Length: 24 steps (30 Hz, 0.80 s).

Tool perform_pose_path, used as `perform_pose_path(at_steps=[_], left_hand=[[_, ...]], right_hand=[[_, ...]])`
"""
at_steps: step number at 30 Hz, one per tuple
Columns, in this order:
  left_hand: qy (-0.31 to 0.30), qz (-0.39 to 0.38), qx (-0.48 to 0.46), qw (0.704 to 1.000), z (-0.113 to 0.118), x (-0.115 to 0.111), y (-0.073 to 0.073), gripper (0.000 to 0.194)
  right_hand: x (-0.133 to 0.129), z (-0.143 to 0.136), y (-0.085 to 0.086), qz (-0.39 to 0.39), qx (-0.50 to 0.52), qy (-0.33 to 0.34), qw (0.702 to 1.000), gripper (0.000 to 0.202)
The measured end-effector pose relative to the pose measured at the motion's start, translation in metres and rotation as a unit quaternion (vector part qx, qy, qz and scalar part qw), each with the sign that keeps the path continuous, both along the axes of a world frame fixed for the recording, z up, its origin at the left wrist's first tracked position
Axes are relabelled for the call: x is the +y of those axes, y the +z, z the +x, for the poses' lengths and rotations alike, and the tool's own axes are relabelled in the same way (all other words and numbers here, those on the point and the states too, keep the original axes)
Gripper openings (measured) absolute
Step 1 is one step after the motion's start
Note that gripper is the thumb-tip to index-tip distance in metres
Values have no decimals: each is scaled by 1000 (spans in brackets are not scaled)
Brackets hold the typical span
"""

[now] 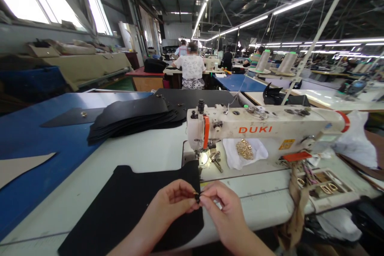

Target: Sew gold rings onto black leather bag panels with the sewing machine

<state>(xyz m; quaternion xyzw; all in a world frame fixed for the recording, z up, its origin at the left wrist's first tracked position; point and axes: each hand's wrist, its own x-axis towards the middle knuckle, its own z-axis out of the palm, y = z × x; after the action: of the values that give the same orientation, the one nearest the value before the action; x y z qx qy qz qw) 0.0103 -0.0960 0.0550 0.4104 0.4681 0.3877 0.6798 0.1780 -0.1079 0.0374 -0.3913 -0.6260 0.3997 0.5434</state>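
Observation:
My left hand [177, 199] and my right hand [220, 204] meet at the front of the sewing machine, fingertips almost touching. Between them they pinch a small black tab [197, 197] with a gold-coloured bit on it; the fingers hide most of it. Beneath the hands, a large black flat panel [120, 200] lies on the pale machine table [144, 150], its upper right corner near the needle area. The white sewing machine [228, 128] stands just beyond.
Gold-coloured rings [244, 149] lie on a white bag [261, 153] under the machine arm. A stack of black panels [135, 116] sits at the back left. On the right is a parts tray [339, 198] with tools nearby. Another person [192, 68] sits ahead.

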Motion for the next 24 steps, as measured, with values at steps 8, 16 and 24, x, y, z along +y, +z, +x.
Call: perform_pose_path(at_steps=[8, 16, 24], left_hand=[[44, 21, 75, 996, 5, -5, 10, 26], [65, 32, 91, 993, 8, -8, 18, 21], [40, 29, 65, 997, 9, -10, 18, 23]], right_hand=[[-2, 0, 6, 19, -30, 2, 999, 13], [-2, 0, 0, -51, 29, 5, 998, 5], [0, -1, 7, -191, 106, 45, 975, 19]])
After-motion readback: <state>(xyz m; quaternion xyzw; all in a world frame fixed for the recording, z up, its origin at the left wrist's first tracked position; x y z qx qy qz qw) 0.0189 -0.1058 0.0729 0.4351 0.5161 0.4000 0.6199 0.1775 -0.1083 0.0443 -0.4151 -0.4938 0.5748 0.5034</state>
